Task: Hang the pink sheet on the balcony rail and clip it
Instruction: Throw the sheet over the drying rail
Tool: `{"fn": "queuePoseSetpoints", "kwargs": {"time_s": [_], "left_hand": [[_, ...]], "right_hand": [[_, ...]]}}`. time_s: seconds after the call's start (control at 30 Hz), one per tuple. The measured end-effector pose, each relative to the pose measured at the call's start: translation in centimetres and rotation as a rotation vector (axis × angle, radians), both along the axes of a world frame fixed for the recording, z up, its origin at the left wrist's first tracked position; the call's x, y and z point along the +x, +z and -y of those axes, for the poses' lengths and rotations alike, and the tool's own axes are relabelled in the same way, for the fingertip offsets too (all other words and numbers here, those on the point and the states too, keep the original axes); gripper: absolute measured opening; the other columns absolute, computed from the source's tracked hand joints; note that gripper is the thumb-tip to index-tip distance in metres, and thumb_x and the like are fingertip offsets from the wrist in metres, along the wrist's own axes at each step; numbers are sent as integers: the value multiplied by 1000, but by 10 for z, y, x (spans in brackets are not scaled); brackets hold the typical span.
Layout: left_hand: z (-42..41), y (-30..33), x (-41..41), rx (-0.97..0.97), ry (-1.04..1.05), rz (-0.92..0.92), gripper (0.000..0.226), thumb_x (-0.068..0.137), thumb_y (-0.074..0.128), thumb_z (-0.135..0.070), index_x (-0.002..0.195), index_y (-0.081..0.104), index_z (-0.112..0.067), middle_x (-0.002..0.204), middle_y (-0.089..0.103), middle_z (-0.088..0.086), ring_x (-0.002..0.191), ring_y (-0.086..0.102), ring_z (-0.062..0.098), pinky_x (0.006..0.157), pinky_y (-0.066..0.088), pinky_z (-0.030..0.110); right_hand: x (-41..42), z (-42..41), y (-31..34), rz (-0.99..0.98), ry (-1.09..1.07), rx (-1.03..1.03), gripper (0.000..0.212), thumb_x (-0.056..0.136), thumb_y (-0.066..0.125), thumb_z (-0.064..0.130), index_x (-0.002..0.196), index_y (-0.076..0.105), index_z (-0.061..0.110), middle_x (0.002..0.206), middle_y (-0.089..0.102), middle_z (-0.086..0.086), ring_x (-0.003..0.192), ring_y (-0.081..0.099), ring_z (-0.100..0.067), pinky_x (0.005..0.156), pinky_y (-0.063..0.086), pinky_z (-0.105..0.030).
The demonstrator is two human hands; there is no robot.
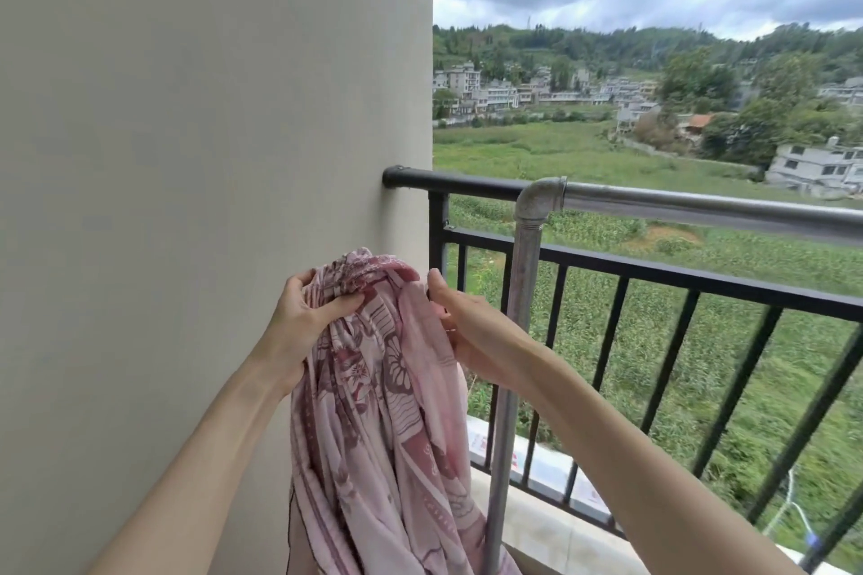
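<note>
Pink sheet (373,388): 1, bunched; left hand (299,322) and right hand (471,332) fingers grasping it; 2 rails.

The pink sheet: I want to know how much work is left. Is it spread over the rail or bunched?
Bunched. The pink sheet hangs gathered from the left hand and right hand, short of the rail.

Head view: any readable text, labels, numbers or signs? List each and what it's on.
None readable.
White panel outside the railing: red marks, too blurred to read.
Pink sheet: floral and line pattern only, no lettering.
Distant houses: too small to show any signs.
</note>
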State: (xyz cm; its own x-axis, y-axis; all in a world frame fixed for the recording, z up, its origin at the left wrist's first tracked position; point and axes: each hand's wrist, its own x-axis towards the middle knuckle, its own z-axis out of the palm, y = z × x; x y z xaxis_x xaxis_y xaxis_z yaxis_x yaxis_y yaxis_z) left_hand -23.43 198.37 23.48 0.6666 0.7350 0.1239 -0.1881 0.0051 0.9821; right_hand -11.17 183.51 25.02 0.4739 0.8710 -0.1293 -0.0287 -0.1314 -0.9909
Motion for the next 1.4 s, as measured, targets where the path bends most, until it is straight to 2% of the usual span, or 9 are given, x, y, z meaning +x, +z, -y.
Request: {"fn": "queuePoseSetpoints", "kwargs": {"time_s": [0.07, 0.37, 0.57, 0.77, 0.97, 1.13, 1.23, 1.33, 1.4], "left_hand": [[-1, 20, 9, 19, -21, 24, 80, 57, 78, -18, 127, 40, -8, 107, 65, 11, 88, 68, 21, 81, 52, 38], [-7, 142, 31, 221, -237, 90, 79, 68, 74, -40, 134, 33, -27, 116, 63, 5, 96, 68, 19, 77, 54, 37], [1, 169, 57, 275, -416, 70, 108, 43, 84, -55, 135, 29, -41, 116, 65, 7, 96, 68, 26, 81, 54, 43], [-12, 173, 74, 185, -544, 197, 117, 43, 87, -51, 142, 27, -37, 135, 54, 2, 106, 64, 24, 79, 56, 37], [6, 198, 79, 156, -558, 360, 62, 76, 66, -28, 133, 43, -34, 105, 71, -4, 91, 68, 14, 67, 55, 25], [22, 178, 100, 193, -790, 91, 112, 57, 84, -45, 142, 11, -49, 106, 45, 12, 95, 46, 30, 99, 36, 52], [53, 179, 112, 157, -820, 115, 108, 68, 77, -34, 144, 1, -44, 138, 41, 13, 90, 62, 22, 77, 56, 43], [100, 201, 114, 192, -796, 215, 103, 71, 71, -30, 147, 1, -37, 145, 8, 35, 41, 57, 9, 44, 48, 20], [121, 211, 123, 172, -886, 299, 117, 60, 77, -29, 147, -1, -36, 130, 44, 34, 45, 60, 10, 45, 49, 20]], "right_hand": [[4, -7, 19, 179, 0, -55, 123, 46, 38, 96, 139, 38, 15, 144, 42, -12, 131, 41, -28, 110, 30, -51], [17, -13, 142, 342, -94, 216, 75, 89, 8, 64, 146, 22, 18, 153, 24, -12, 139, 25, -30, 111, 18, -60], [39, 7, 176, 41, 10, 321, 72, 88, 10, 67, 141, 33, 23, 123, 56, -17, 102, 59, -30, 88, 47, -47], [48, 12, 188, -95, 64, 351, 74, 86, 9, 72, 133, 40, 24, 141, 44, -14, 126, 44, -35, 106, 31, -47], [53, 20, 215, 41, -39, 460, 71, 89, 10, 68, 133, 44, 24, 97, 69, -4, 81, 68, -18, 76, 49, -31], [70, 52, 186, -153, -55, 372, 72, 85, 17, 73, 134, 43, 28, 134, 50, -18, 114, 53, -38, 86, 47, -43], [80, 78, 181, -196, -137, 395, 72, 84, 19, 73, 128, 50, 26, 133, 52, -19, 114, 54, -39, 90, 44, -47], [84, 108, 194, -191, -255, 479, 71, 83, 21, 74, 118, 58, 24, 126, 59, -18, 116, 54, -37, 96, 41, -49], [83, 130, 205, -132, -365, 536, 65, 86, 23, 70, 103, 63, 22, 108, 69, -16, 106, 59, -34, 90, 43, -45]]}}
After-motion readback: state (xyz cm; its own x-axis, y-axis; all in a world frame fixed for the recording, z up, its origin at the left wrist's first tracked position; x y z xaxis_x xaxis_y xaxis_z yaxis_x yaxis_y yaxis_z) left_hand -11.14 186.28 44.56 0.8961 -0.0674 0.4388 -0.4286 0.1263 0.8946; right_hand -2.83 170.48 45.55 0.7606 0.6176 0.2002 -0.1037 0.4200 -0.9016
